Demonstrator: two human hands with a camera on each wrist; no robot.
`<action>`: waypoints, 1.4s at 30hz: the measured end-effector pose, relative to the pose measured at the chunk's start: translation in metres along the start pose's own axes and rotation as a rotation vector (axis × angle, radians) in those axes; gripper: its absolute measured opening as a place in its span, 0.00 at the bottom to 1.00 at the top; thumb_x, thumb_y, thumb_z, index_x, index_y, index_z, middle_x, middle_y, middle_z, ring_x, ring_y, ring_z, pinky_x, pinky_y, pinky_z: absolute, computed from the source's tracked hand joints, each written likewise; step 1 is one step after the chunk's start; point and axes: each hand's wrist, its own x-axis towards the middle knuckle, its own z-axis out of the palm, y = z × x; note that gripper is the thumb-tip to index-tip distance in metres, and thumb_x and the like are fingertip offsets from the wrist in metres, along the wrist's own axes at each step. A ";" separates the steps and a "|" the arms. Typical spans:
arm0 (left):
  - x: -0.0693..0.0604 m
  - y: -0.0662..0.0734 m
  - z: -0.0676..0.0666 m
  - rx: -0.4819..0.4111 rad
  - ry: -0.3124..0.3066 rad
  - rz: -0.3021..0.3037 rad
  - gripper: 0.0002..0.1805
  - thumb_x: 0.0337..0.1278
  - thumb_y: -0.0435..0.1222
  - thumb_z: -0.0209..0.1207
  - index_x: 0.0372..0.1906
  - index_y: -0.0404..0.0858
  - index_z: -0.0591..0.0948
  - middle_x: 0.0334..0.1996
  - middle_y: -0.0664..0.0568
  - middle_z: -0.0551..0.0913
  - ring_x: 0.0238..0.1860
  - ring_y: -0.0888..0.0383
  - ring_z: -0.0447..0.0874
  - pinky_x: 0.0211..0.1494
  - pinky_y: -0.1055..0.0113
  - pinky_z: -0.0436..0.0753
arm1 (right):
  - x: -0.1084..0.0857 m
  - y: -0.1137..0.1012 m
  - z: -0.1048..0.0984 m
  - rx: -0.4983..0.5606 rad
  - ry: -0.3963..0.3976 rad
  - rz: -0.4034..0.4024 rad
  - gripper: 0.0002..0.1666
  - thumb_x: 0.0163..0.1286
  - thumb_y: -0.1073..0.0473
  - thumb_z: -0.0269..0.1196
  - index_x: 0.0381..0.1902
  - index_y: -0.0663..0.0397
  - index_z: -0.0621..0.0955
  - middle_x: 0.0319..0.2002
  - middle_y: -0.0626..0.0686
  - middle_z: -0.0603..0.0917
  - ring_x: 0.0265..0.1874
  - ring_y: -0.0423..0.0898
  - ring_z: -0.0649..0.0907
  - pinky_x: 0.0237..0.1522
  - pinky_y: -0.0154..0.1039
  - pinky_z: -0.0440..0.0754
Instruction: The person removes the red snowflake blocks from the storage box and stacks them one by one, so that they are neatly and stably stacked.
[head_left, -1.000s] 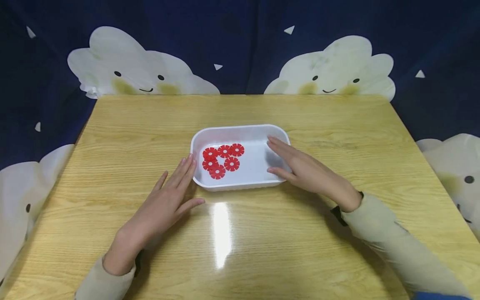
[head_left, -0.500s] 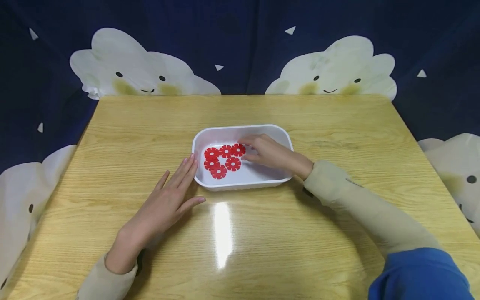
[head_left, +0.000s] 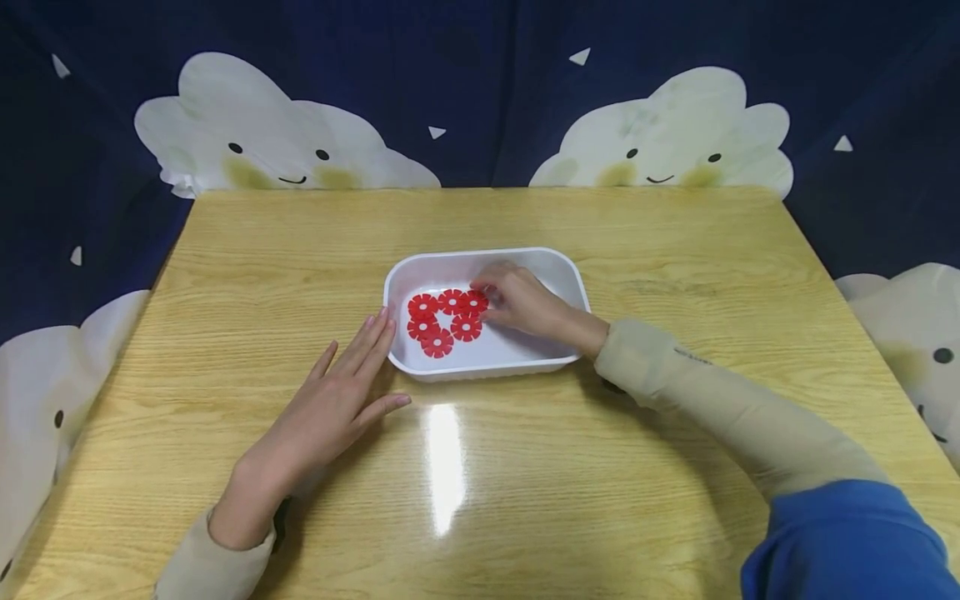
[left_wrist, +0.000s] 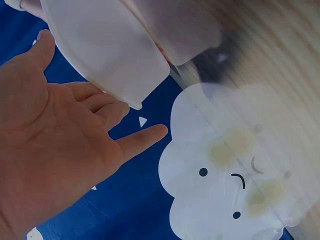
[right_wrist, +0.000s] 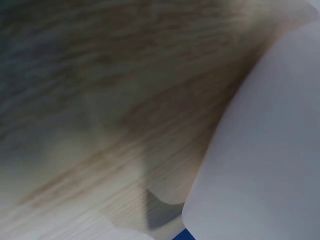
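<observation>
In the head view a white plastic tray [head_left: 487,367] holds several red notched discs [head_left: 437,342] with holes in their centres, grouped in its left half. My right hand [head_left: 528,304] reaches over the right rim, its thumb and fingers curled about the edge of the rightmost red disc [head_left: 473,303]; the fingertips are partly hidden. My left hand [head_left: 326,408] lies against the tray's left end, fingers straight and touching the outer wall. The left wrist view shows that hand's palm [left_wrist: 60,140] beside the tray wall [left_wrist: 105,45]. In the right wrist view only the tray's side [right_wrist: 260,150] appears; the hand does not show.
A light wooden table [head_left: 637,500] bears the tray, with a bright glare streak in front of it. Dark blue cloth [head_left: 480,83] with white clouds [head_left: 675,133] stands behind the table and along its sides.
My right hand has moved left from the tray's right rim to the rightmost red disc, its fingers curling. That disc has shifted slightly left and toward me. The left hand has stayed put.
</observation>
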 end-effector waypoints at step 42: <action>0.001 0.000 -0.001 -0.010 -0.020 -0.011 0.50 0.66 0.57 0.54 0.79 0.44 0.40 0.79 0.56 0.35 0.78 0.51 0.37 0.73 0.36 0.48 | -0.016 -0.019 -0.035 0.134 0.036 0.064 0.22 0.51 0.67 0.74 0.45 0.66 0.82 0.41 0.57 0.85 0.37 0.50 0.82 0.44 0.42 0.81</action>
